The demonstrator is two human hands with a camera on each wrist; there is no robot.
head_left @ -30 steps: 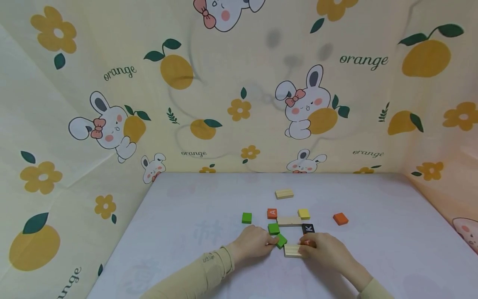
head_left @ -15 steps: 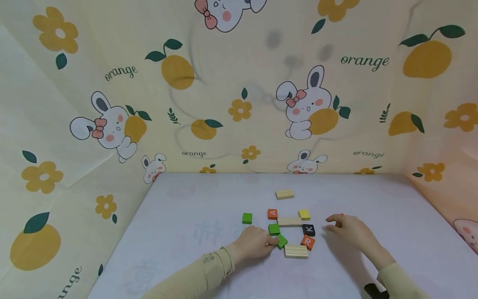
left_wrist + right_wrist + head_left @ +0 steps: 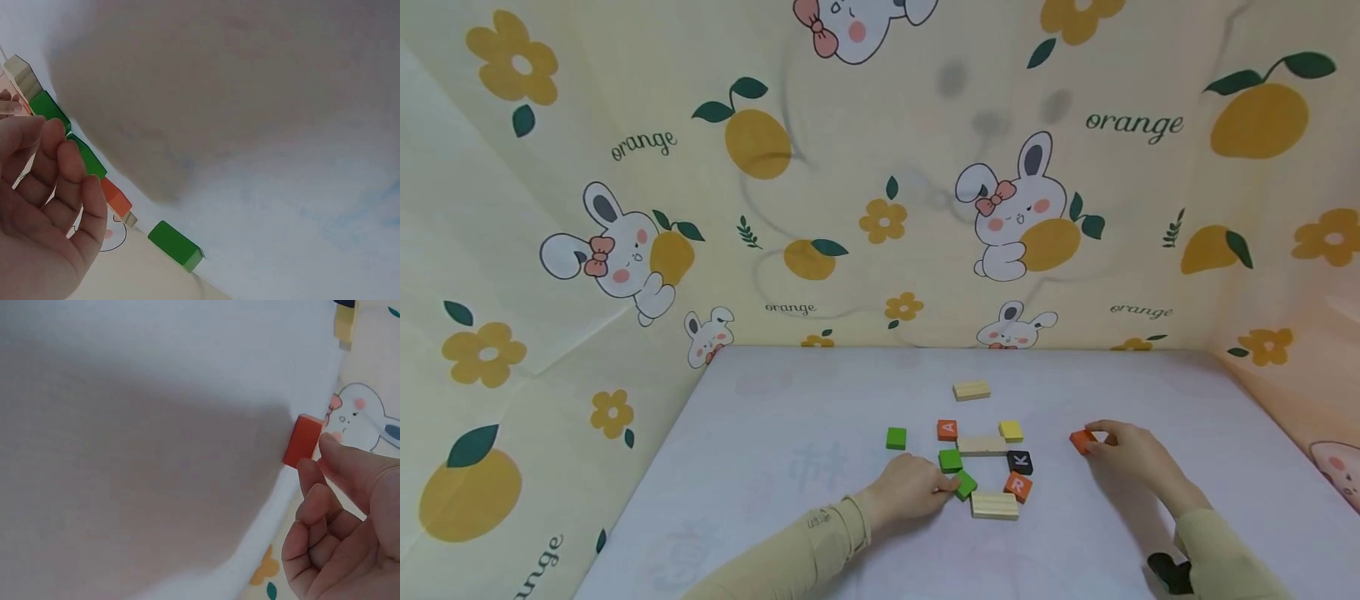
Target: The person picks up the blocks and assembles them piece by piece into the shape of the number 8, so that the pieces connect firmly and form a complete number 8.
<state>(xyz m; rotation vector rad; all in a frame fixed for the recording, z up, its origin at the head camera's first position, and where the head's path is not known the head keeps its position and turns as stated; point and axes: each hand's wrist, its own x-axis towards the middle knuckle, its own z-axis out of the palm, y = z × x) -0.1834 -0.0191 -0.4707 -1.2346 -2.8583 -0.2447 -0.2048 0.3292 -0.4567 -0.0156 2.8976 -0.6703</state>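
Note:
My left hand (image 3: 907,490) rests low over the table, its index fingertip touching a green block (image 3: 966,486). In the left wrist view the other fingers are loosely bent with nothing in them. Off to the right, my right hand (image 3: 1137,458) pinches an orange block (image 3: 304,440) between thumb and index finger, close to the tabletop. Between the hands, blocks form a loose ring: another green block (image 3: 950,460), a wooden plank (image 3: 982,446), a black K block (image 3: 1019,462), an orange R block (image 3: 1018,487) and a nearer wooden plank (image 3: 995,505).
An orange A block (image 3: 947,430) and a yellow block (image 3: 1011,431) lie at the ring's far corners. A lone green block (image 3: 897,437) sits to the left, and a small wooden plank (image 3: 972,391) farther back. Printed cloth (image 3: 880,275) hangs behind the white table (image 3: 775,417).
My right hand has left the orange R block, moved right and taken hold of the separate orange block. My left hand stays at the green block.

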